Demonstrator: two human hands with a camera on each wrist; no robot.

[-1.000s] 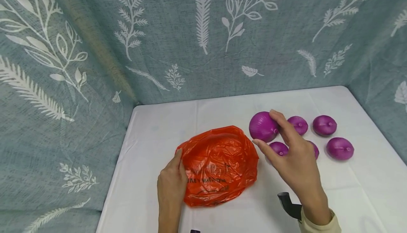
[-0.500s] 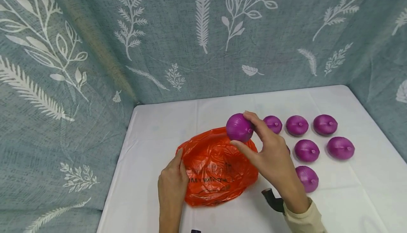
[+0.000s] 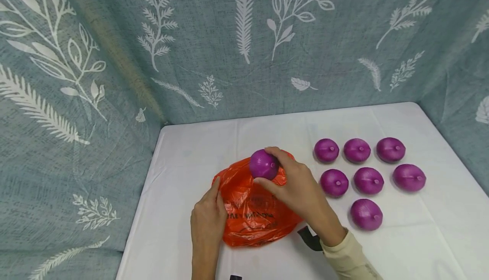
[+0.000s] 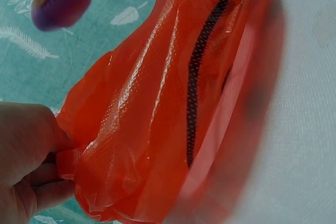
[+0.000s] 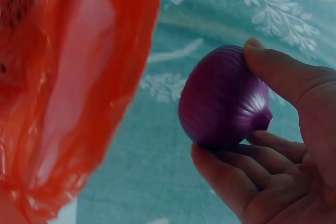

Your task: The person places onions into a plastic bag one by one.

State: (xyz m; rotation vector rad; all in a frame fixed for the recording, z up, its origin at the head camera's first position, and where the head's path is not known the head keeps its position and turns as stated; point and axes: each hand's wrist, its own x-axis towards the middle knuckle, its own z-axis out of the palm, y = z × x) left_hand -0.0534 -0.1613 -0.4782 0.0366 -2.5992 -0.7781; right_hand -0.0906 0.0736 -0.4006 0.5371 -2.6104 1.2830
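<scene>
A blue-grey cloth printed with white leaves (image 3: 244,38) hangs as a backdrop behind and on both sides of a table covered in a white cloth (image 3: 198,144), so the work surface is walled in at the back, the left and the right, with its near edge running out of the bottom of the head view. An orange plastic bag (image 3: 252,212) lies crumpled on the left-centre of the table, black print showing on its near side. The left hand (image 3: 208,220) pinches the bag's left edge, its fingers and thumb curled on the bunched film, as the left wrist view shows (image 4: 31,166); the bag there (image 4: 173,108) stretches away from that grip. The right hand (image 3: 298,190) holds a purple onion (image 3: 263,164) above the far rim of the bag, thumb on one side and fingers curled under the other; the right wrist view shows the same grasp (image 5: 283,156) on the onion (image 5: 223,98), with the bag's orange film (image 5: 79,77) just beside it to the left and not touching it. Seven more purple onions sit on the right half of the table: three in a far row (image 3: 357,150), three in a middle row (image 3: 368,180) and one alone nearest the person (image 3: 366,214), each apart from its neighbours and well apart from the bag. Bare white cloth lies between the bag and the back wall, in the left corner, and along the right edge beyond the onions (image 3: 439,229).
</scene>
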